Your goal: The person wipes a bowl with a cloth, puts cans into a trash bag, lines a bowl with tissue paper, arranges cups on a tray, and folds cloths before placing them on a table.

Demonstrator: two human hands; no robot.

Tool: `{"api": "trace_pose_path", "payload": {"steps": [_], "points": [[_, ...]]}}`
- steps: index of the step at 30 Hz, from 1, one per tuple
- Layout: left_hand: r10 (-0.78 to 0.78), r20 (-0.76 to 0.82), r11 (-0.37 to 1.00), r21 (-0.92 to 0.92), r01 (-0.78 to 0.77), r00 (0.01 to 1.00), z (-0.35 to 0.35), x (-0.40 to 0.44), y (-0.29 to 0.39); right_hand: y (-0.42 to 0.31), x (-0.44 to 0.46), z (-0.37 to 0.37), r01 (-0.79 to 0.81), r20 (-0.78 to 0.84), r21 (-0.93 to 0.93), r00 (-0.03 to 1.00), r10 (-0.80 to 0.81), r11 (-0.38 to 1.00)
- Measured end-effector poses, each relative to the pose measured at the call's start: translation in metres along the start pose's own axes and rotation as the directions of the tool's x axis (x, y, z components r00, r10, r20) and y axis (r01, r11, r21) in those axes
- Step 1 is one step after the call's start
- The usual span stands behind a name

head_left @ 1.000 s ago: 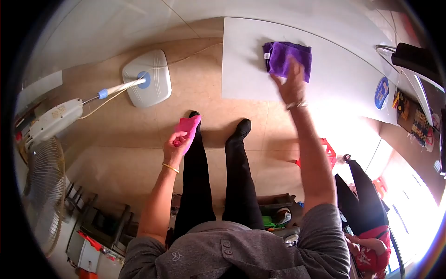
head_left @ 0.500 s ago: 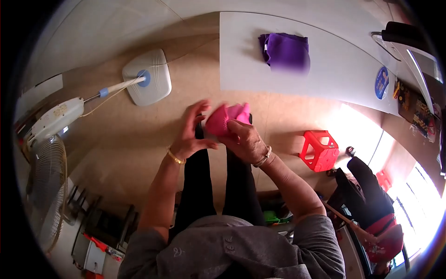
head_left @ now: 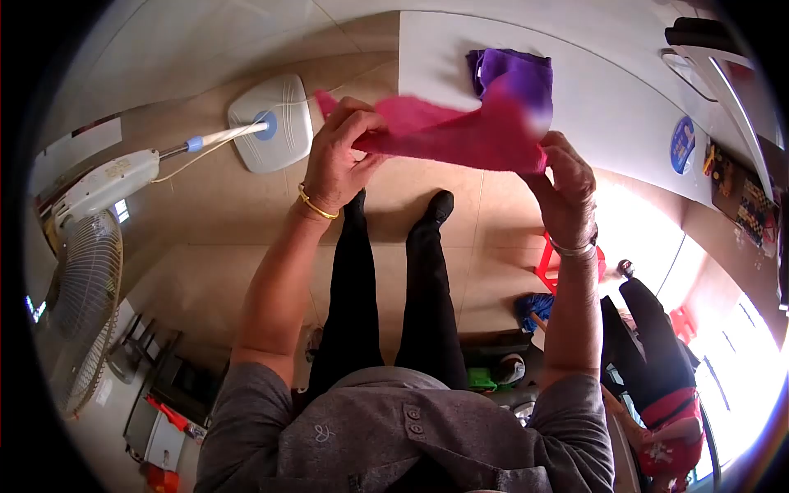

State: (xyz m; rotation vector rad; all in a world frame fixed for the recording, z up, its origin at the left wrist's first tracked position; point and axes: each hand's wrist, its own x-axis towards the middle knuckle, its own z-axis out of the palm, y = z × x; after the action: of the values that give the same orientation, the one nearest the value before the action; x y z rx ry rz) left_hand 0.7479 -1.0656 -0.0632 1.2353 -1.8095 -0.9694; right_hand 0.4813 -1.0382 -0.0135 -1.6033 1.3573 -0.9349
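A pink cloth (head_left: 456, 138) hangs stretched in the air between both hands, its far edge blurred by motion. My left hand (head_left: 341, 156) pinches it near its left end, thumb and fingers together. At the cloth's right corner, my right hand (head_left: 565, 177) grips the edge between thumb and fingers. Beyond the cloth, a folded purple cloth (head_left: 514, 70) lies on the white table (head_left: 436, 57), and the pink cloth hides part of its near side.
A standing fan (head_left: 86, 279) with a white base (head_left: 275, 148) is at the left. A red stool (head_left: 544, 264) is partly behind my right forearm. Another person (head_left: 657, 345) sits at the lower right. A blue round sticker (head_left: 682, 145) is on the table.
My right hand left the purple cloth and took the pink cloth beside my left hand. Both hands then moved apart and forward, and the pink cloth is now spread between them.
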Motion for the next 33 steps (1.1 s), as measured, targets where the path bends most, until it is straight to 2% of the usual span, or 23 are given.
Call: {"api": "trace_pose_path", "payload": {"steps": [3, 4, 7, 8, 9, 11, 13, 14, 15, 16, 17, 19, 20, 22, 23, 24, 25, 27, 28, 29, 30, 33], "points": [[0.125, 0.101, 0.941, 0.302, -0.150, 0.987, -0.001, -0.004, -0.023, 0.030, -0.015, 0.002, 0.060, -0.004, -0.130, 0.998, -0.061, 0.990], [0.045, 0.119, 0.929, 0.361, -0.085, 0.992, 0.006, -0.008, -0.029, 0.048, -0.022, 0.008, 0.024, -0.022, -0.097, 0.999, -0.026, 0.995], [0.124, 0.187, 0.850, 0.488, -0.202, 0.974, 0.038, -0.028, -0.085, 0.111, -0.050, 0.034, -0.045, -0.060, -0.218, 0.998, 0.033, 0.975], [0.108, 0.233, 0.847, 0.488, -0.212, 0.966, 0.049, -0.038, -0.102, 0.131, -0.061, 0.043, -0.075, -0.064, -0.269, 0.996, 0.060, 0.960], [-0.018, 0.312, 0.836, 0.526, -0.157, 0.950, 0.057, -0.048, -0.115, 0.148, -0.070, 0.051, -0.103, -0.069, -0.320, 0.994, 0.085, 0.942], [-0.047, 0.361, 0.821, 0.545, -0.170, 0.931, 0.072, -0.062, -0.128, 0.169, -0.084, 0.061, -0.155, -0.060, -0.331, 0.988, 0.143, 0.931], [-0.138, 0.361, 0.853, 0.517, -0.075, 0.922, 0.073, -0.055, -0.125, 0.175, -0.084, 0.057, -0.185, -0.040, -0.284, 0.983, 0.182, 0.941], [-0.183, 0.362, 0.863, 0.504, -0.027, 0.914, 0.072, -0.050, -0.125, 0.180, -0.083, 0.056, -0.234, -0.085, -0.179, 0.971, 0.222, 0.956], [-0.176, 0.326, 0.863, 0.504, -0.014, 0.929, 0.072, -0.039, -0.121, 0.185, -0.082, 0.055, -0.274, -0.127, -0.070, 0.956, 0.264, 0.959], [-0.173, 0.306, 0.886, 0.463, 0.013, 0.936, 0.074, -0.025, -0.125, 0.178, -0.077, 0.052, -0.380, -0.167, -0.002, 0.912, 0.374, 0.925], [-0.170, 0.285, 0.907, 0.420, 0.036, 0.943, 0.076, -0.009, -0.128, 0.177, -0.073, 0.048, -0.473, -0.189, -0.063, 0.870, 0.455, 0.879], [-0.045, 0.097, 0.882, 0.472, -0.006, 0.994, 0.082, 0.027, -0.106, 0.215, -0.079, 0.048, -0.437, -0.272, -0.137, 0.879, 0.391, 0.889], [0.021, 0.006, 0.868, 0.497, -0.021, 1.000, 0.086, 0.039, -0.101, 0.223, -0.081, 0.050, -0.477, -0.253, -0.120, 0.863, 0.438, 0.871], [-0.122, -0.116, 0.865, 0.474, 0.163, 0.986, 0.098, 0.048, -0.118, 0.239, -0.084, 0.052, -0.553, -0.208, -0.090, 0.824, 0.528, 0.828], [-0.193, -0.177, 0.853, 0.455, 0.255, 0.965, 0.106, 0.049, -0.129, 0.257, -0.088, 0.061, -0.575, -0.238, -0.007, 0.796, 0.557, 0.818], [-0.328, -0.271, 0.753, 0.503, 0.424, 0.905, 0.116, 0.043, -0.142, 0.270, -0.087, 0.065, -0.675, -0.169, 0.062, 0.719, 0.674, 0.735], [-0.479, -0.270, 0.770, 0.327, 0.548, 0.835, 0.126, 0.036, -0.166, 0.277, -0.085, 0.066, -0.764, -0.089, 0.122, 0.627, 0.774, 0.633], [-0.736, -0.174, 0.669, -0.041, 0.742, 0.654, 0.137, 0.024, -0.215, 0.255, -0.073, 0.078, -0.833, -0.015, 0.414, 0.397, 0.918, 0.368], [-0.770, -0.114, 0.638, -0.151, 0.755, 0.628, 0.138, 0.020, -0.219, 0.260, -0.074, 0.083, -0.788, 0.048, 0.512, 0.423, 0.905, 0.341], [-0.796, -0.049, 0.594, -0.257, 0.762, 0.603, 0.137, 0.016, -0.223, 0.264, -0.076, 0.088, -0.799, 0.019, 0.516, 0.370, 0.929, 0.308], [-0.814, 0.017, 0.538, -0.356, 0.764, 0.581, 0.133, 0.013, -0.221, 0.267, -0.079, 0.092, -0.752, 0.035, 0.591, 0.385, 0.922, 0.292], [-0.816, 0.092, 0.535, -0.255, 0.806, 0.570, 0.113, 0.008, -0.211, 0.265, -0.091, 0.096, -0.576, 0.121, 0.792, 0.473, 0.873, 0.202]]}}
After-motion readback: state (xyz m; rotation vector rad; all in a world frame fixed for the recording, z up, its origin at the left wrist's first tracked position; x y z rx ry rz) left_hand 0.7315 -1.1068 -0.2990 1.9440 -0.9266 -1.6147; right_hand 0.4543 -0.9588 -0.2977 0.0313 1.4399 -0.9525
